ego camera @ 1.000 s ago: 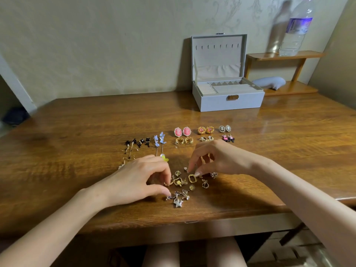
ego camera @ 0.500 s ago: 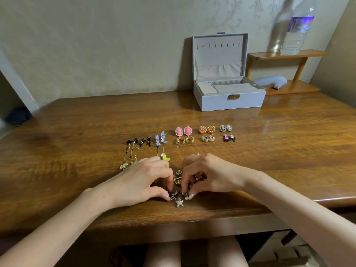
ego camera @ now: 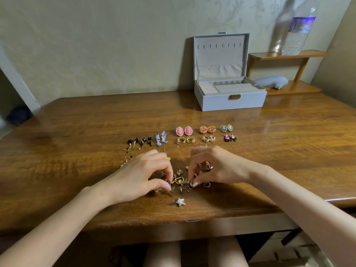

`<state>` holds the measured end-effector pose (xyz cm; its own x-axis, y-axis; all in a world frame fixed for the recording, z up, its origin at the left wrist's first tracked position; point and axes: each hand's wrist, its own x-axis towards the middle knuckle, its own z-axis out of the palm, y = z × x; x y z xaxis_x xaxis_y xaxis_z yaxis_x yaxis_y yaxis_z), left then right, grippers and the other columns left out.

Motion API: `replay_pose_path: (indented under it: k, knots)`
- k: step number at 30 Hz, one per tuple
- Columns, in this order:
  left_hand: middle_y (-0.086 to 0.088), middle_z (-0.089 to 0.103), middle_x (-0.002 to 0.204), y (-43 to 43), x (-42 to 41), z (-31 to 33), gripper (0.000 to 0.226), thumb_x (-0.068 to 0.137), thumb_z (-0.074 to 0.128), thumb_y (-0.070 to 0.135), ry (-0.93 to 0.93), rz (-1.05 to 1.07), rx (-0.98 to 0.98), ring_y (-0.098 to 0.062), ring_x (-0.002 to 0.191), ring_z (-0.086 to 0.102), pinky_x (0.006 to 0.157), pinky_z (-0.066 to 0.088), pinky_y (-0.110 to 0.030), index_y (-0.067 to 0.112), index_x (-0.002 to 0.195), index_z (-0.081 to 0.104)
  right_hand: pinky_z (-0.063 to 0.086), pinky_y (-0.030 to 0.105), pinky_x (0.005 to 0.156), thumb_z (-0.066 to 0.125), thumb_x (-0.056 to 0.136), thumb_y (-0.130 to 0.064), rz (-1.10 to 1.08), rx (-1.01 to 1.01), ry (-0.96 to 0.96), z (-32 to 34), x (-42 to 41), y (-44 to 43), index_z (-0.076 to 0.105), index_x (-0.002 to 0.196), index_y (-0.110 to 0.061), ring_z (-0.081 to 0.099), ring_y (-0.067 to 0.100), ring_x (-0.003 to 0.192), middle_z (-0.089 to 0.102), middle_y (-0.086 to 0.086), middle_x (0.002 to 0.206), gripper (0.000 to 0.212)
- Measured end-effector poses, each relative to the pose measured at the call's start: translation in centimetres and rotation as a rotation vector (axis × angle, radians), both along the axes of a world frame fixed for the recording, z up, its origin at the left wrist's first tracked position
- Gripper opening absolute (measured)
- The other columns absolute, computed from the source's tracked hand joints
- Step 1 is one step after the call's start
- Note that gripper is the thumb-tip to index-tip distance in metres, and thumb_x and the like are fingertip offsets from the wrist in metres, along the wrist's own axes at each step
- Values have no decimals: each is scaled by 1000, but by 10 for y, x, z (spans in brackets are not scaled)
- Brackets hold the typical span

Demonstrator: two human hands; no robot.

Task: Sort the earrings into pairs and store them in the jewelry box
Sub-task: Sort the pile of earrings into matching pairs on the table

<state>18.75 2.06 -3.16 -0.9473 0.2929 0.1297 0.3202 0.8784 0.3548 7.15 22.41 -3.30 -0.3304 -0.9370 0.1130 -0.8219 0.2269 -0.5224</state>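
On the counter (ego camera: 77,132), the open jewelry box (ego camera: 231,101) stood far back. The left hand (ego camera: 134,176) and right hand (ego camera: 217,168) curled their fingers into the unsorted earrings (ego camera: 181,182) between them; whether either gripped a piece was unclear. The paired earrings (ego camera: 184,131) lay just beyond.

Dim, warm indoor light from the right: bottle (ego camera: 300,26) & jewelry box (ego camera: 229,103) throw shadows left onto the wall (ego camera: 96,45). Glare streaks on the desk (ego camera: 289,132) at far right, w/ the box mirrored in the varnish. Soft shadow under the right hand (ego camera: 221,166). Wide-angle bend at edges; desk's near edge bows. Bottle smeared; earrings (ego camera: 181,182) in the near pile lack fine detail.
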Motion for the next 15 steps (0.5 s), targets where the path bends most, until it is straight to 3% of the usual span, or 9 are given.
replay_pose_path:
  k: [3, 7, 11, 15]
  knots:
    - [15, 55, 87, 1, 0, 2, 9, 80, 66, 36, 3, 49, 96, -9, 90, 49, 81, 41, -21, 34, 81, 57, 46, 35, 73, 77, 75, -25, -9, 22, 19, 1, -2, 1, 71, 88, -22, 51, 9, 79, 53, -10, 86, 15]
    - [14, 57, 89, 1, 0, 5, 8, 82, 64, 29, 38, 98, 155, -5, 91, 52, 77, 42, -15, 32, 83, 57, 47, 33, 72, 75, 76, -24, 12, 5, 52, 5, -1, -1, 69, 94, -26, 50, 7, 78, 51, -10, 86, 18]
    - [15, 60, 87, 2, -2, 8, 10, 83, 64, 17, 84, 131, 256, 3, 91, 53, 75, 40, -5, 25, 84, 59, 44, 26, 70, 75, 76, -35, 63, -7, 125, 4, 10, -8, 68, 97, -27, 47, 2, 77, 49, -11, 85, 22]
    - [15, 63, 86, -4, -3, 9, 8, 83, 64, 17, 98, 167, 326, -1, 86, 57, 71, 44, -11, 24, 84, 61, 43, 28, 71, 74, 78, -33, 89, 7, 159, -2, 14, -15, 69, 96, -28, 42, 2, 78, 50, -7, 87, 20]
